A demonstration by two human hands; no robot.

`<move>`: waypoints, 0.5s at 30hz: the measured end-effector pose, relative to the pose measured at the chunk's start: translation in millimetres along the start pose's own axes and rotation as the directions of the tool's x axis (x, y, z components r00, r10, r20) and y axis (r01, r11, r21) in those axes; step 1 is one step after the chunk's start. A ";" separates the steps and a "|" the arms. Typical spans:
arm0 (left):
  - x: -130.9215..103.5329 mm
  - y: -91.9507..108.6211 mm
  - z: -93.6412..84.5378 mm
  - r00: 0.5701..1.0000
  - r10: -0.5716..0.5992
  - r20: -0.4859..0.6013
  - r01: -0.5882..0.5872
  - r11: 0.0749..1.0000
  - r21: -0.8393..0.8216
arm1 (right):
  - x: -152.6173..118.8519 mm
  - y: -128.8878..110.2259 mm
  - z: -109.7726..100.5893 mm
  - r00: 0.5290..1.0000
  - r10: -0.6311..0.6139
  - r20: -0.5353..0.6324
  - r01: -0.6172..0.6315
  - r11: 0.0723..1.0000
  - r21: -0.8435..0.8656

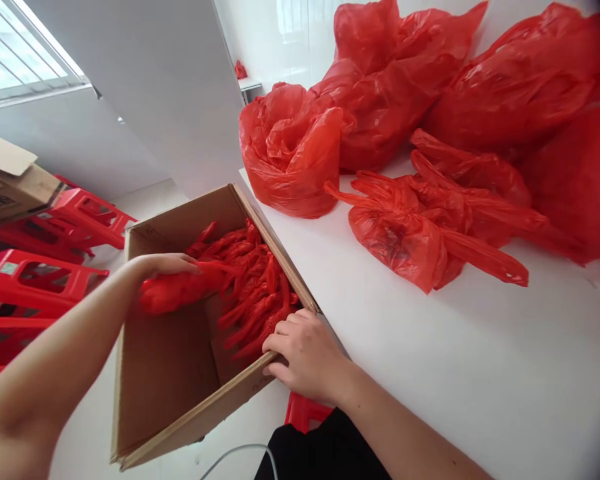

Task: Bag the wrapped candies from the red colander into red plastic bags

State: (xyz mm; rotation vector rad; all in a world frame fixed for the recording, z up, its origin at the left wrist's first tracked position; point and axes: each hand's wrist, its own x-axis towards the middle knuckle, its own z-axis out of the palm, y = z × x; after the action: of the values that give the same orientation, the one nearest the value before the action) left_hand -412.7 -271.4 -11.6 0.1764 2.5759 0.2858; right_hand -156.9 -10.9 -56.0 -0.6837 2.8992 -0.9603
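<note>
Held bag: a red plastic bag (pixel 167 293), blurred, hangs under the left hand inside the open top of the box, near its left wall.
Left hand: the left hand (pixel 173 264) grips this bag from above, its back turned up; the exact finger placement is hidden.
Bags in the box: a pile of small red bags (pixel 257 287) with twisted handles fills the far and right part, between the two hands; the left hand's load is just beside them.
Box: an open cardboard box (pixel 165 373) stands against the bench edge, bare inside along its near left part.
Right hand: the right hand (pixel 305 347) grips the box rim at the corner by the bench, just beside the nearest piled bags.
Bench: the white bench (pixel 480 373) lies right of the box.
Bags on the bench: a knotted bag (pixel 405 230) lies in front; a rounded bag (pixel 293 160) sits at the far left corner, and large bulging bags (pixel 380 93) stand behind.
Floor side: red stools (pixel 40 277) stand at left, with another carton (pixel 15 183) above them.
Near edge: a pale cable (pixel 235 449) curves below the box, beside dark clothing (pixel 325 450).
</note>
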 end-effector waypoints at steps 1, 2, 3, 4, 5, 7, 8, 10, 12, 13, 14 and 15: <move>8.9 -6.5 10.1 0.998 -0.024 0.056 0.024 1.000 0.010 | 0.2 -0.1 0.1 1.000 0.002 0.001 -0.002 1.000 0.006; 17.7 -12.2 19.4 0.992 -0.048 0.117 0.045 0.999 0.023 | 0.4 -0.1 0.4 1.000 0.004 0.001 -0.004 1.000 0.012; 26.5 -17.3 27.8 0.984 -0.067 0.164 0.062 0.997 0.039 | 0.5 0.1 0.7 1.000 0.006 -0.001 -0.006 1.000 0.015; 35.1 -21.8 35.0 0.982 -0.081 0.168 0.072 0.996 0.061 | 0.6 0.2 1.2 1.000 0.008 -0.002 -0.008 1.000 0.016; 43.1 -25.9 40.7 0.984 -0.091 0.152 0.078 0.993 0.088 | 0.6 0.5 1.5 1.000 0.007 -0.001 -0.007 1.000 0.017; 56.4 -32.6 48.0 0.992 -0.104 0.077 0.092 0.984 0.153 | 0.6 0.9 2.0 1.000 0.007 -0.003 -0.007 1.000 0.017; 61.0 -35.2 49.7 0.994 -0.105 0.028 0.098 0.978 0.184 | 0.6 1.1 2.0 1.000 0.005 -0.003 -0.005 1.000 0.017; 65.2 -39.0 49.7 0.993 -0.091 -0.071 0.105 0.967 0.230 | 0.7 1.2 1.6 1.000 0.005 -0.005 -0.005 1.000 0.019; 63.7 -41.0 47.3 0.987 -0.056 -0.150 0.093 0.963 0.251 | 0.8 1.3 1.0 1.000 0.009 -0.002 -0.009 1.000 0.017; 61.9 -41.2 45.9 0.983 -0.040 -0.181 0.086 0.963 0.254 | 0.8 1.2 0.6 1.000 0.011 0.002 -0.011 1.000 0.016; 60.1 -40.8 44.9 0.978 -0.024 -0.205 0.076 0.965 0.251 | 0.7 1.2 0.4 1.000 0.012 0.005 -0.012 1.000 0.016; 58.7 -39.6 44.7 0.975 -0.009 -0.224 0.065 0.968 0.244 | 0.7 1.2 0.3 1.000 0.012 0.007 -0.012 1.000 0.015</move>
State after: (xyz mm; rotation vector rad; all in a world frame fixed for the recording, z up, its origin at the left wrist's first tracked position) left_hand -441.5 -291.6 -87.6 0.1972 2.8286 -0.0386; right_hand -158.0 -10.5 -56.8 -0.6662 2.8840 -0.9750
